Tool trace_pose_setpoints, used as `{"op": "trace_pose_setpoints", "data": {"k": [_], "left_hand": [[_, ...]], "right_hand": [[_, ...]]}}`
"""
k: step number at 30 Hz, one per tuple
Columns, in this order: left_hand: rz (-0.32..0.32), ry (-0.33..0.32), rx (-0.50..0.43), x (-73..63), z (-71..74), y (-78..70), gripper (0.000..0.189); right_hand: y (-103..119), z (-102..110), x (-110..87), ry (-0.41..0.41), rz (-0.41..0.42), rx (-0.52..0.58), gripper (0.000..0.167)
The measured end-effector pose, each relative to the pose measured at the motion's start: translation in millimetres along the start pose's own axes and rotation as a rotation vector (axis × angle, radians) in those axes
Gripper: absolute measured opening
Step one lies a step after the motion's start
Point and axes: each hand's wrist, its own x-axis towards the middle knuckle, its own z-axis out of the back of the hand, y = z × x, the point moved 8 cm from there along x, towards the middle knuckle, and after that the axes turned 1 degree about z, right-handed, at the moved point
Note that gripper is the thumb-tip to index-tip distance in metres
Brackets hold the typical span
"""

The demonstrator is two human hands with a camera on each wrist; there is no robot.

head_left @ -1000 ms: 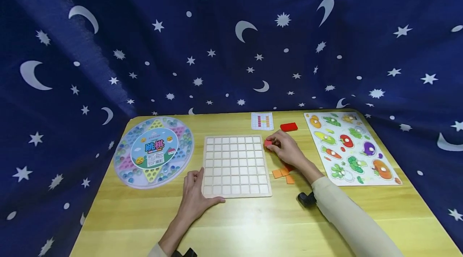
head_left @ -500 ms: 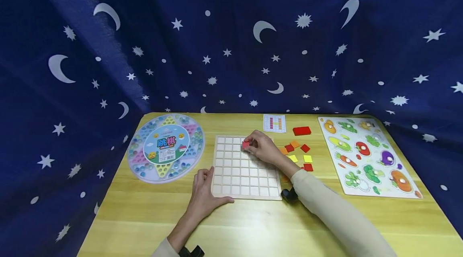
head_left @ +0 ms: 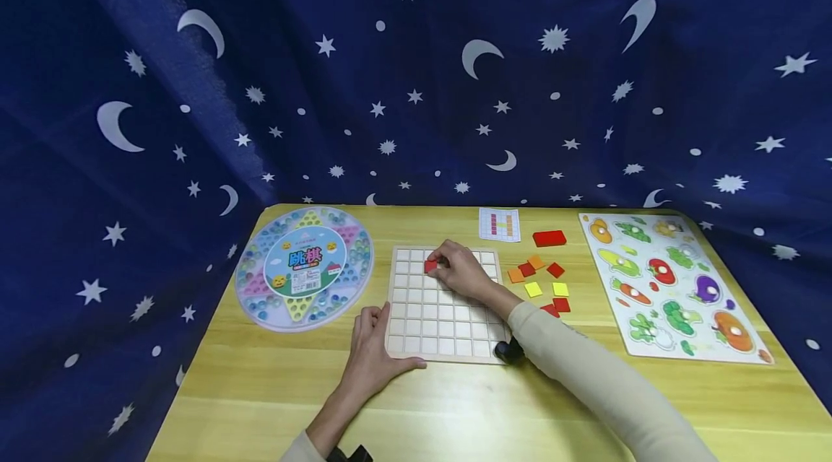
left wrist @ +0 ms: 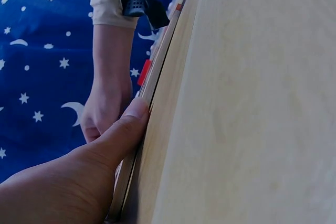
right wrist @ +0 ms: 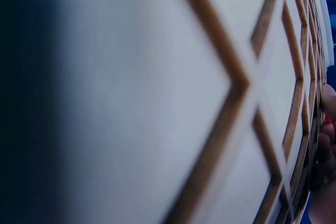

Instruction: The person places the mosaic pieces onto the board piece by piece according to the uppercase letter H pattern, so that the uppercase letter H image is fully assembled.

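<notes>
Red square tile (head_left: 430, 267) sits pinched in the right grip (head_left: 463, 271), at the wooden grid board (head_left: 413, 312)'s far rows; tilted release could snag it on a divider (right wrist: 207, 150). Left grip (head_left: 373, 354), spread, braces the board; slackening could cause sliding.

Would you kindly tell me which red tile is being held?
The tile at the board, pinched by the right hand; the other red tiles lie on the table.

Glare pales the near tabletop (head_left: 448, 404); the right wrist view blurs at left.
</notes>
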Motion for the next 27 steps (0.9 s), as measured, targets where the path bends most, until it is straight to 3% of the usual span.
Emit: {"op": "trace_pose_setpoints", "data": {"k": [8, 27], "left_hand": [[0.001, 0.002, 0.013, 1.4, 0.5, -1.8, 0.124], [0.000, -0.017, 0.030, -0.3, 0.1, -2.9, 0.123]], "right_hand": [[-2.0, -1.0, -2.5, -0.045, 0.036, 0.044, 0.022], [-5.5, -2.9, -2.6, 0.040, 0.046, 0.060, 0.024]]}}
